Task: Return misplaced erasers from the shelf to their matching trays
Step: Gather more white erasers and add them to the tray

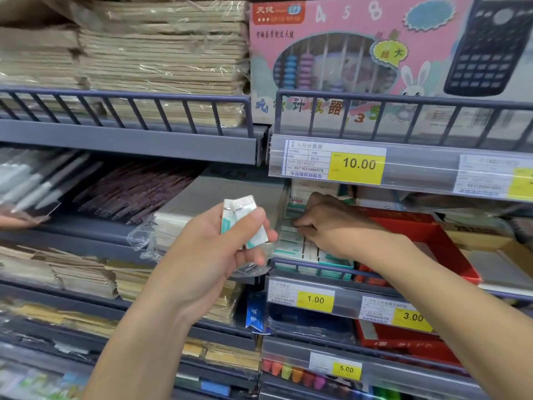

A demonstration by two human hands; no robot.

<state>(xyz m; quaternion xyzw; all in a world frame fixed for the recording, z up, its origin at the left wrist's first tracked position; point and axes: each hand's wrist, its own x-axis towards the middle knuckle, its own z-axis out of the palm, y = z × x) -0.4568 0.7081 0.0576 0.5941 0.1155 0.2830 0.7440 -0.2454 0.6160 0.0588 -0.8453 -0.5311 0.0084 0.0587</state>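
The left hand [230,243] is held raised in front of the shelf, its fingers and thumb curled round a few white-and-green erasers [245,220], which are gripped upright just before the shelf's front edge. The right hand [323,223] is reached in over the front rail [314,267] of the shelf, fingers bent downward and pinched onto the top of a row of matching erasers packed in the tray [302,249]. A red box [427,241] is seen just beside that tray, toward the shelf's right end. Yellow price tags [315,300] are fixed along the edge below.
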